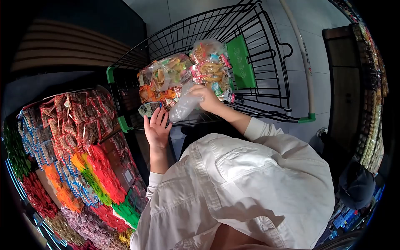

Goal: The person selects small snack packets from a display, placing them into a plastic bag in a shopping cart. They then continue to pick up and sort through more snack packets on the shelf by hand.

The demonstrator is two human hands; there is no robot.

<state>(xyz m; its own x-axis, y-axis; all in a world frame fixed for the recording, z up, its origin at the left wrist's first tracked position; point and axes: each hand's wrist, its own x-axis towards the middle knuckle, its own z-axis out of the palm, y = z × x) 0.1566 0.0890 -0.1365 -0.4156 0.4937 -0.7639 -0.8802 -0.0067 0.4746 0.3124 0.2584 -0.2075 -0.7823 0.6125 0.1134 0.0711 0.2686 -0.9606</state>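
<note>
My right hand (204, 96) grips the top of a translucent plastic bag (183, 108), which hangs over the near side of a black wire shopping cart (271, 62). What the bag contains, if anything, I cannot make out. Just left of the bag, my left hand (157, 129) is open, palm up, fingers spread, holding nothing. Inside the cart, beyond both hands, lie clear plastic bags (166, 73) filled with colourful wrapped snacks. Another filled clear bag (210, 68) rests against them on the right.
To my left, a display of packaged snacks (79, 121) in red, blue, orange and green wrappers stands close to the cart. A green panel (241, 62) is fixed inside the cart. Shelves of packaged goods (373, 104) line the right side, beyond the grey tiled floor (308, 98).
</note>
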